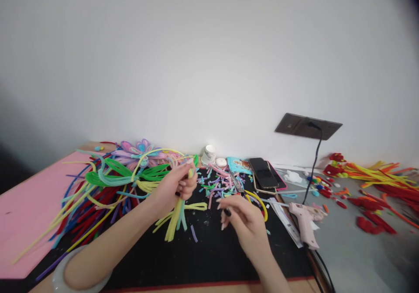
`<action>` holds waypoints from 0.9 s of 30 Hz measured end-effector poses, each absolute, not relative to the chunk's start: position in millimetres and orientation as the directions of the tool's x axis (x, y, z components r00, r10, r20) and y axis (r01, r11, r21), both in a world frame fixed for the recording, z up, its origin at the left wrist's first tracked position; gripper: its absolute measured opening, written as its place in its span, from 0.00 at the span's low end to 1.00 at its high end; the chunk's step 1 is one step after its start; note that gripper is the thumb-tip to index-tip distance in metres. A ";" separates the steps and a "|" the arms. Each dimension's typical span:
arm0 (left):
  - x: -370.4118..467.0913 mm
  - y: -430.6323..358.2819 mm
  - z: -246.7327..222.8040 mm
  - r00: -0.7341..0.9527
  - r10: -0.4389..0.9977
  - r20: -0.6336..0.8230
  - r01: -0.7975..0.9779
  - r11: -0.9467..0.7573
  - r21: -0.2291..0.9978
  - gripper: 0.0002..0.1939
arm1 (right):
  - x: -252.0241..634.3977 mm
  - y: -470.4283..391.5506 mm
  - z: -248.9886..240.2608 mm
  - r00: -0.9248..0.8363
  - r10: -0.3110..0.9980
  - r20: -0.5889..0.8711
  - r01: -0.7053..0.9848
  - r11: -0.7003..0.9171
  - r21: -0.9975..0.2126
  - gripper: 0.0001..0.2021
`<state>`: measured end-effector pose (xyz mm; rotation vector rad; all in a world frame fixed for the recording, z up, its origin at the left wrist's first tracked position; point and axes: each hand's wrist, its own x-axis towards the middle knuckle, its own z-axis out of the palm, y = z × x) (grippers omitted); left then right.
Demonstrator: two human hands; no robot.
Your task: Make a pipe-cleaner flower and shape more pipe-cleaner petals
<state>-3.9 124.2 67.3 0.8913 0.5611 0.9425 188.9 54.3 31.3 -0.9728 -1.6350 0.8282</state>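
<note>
My left hand point(180, 184) is closed around a bundle of pipe cleaners point(176, 223). Their yellow and pale green ends hang below the fist, and pinkish tips show above it. To the right, my right hand point(242, 218) hovers over the black mat, its fingers bent but apart with nothing visible between them. Just beyond it lie scissors point(256, 199) with yellow handles, partly hidden by the hand. Short cut pipe cleaner pieces point(221, 181) are scattered behind both hands. Near my left wrist sit looped green and mint pipe cleaners point(114, 175).
A pink sheet point(29, 214) and a heap of long pipe cleaners point(81, 214) spread at left. Along the wall stand a white cup point(209, 152) and a phone point(263, 173). A corded glue gun point(304, 225) lies at right, before red and yellow pipe cleaners point(379, 175).
</note>
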 end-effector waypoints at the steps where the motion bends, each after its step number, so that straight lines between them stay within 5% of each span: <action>1: -1.9 121.6 66.2 0.554 0.830 -0.068 -0.394 0.333 0.857 0.16 | 188.8 58.3 34.2 -0.114 0.923 0.368 0.169 0.383 -0.908 0.09; 6: 10.0 107.3 64.3 0.689 0.692 -0.217 -0.089 0.377 0.922 0.29 | 173.4 75.8 48.2 -0.206 0.945 0.256 0.234 0.301 -0.924 0.09; 12: 11.1 103.3 58.1 0.699 0.671 -0.247 0.007 0.339 0.941 0.32 | 163.4 81.8 49.7 -0.376 0.900 0.219 0.339 0.354 -0.872 0.04; 27: 7.9 103.0 43.1 0.686 0.651 -0.325 -0.019 0.462 0.887 0.19 | 175.8 85.9 45.0 -0.189 0.950 0.250 0.290 0.297 -0.910 0.06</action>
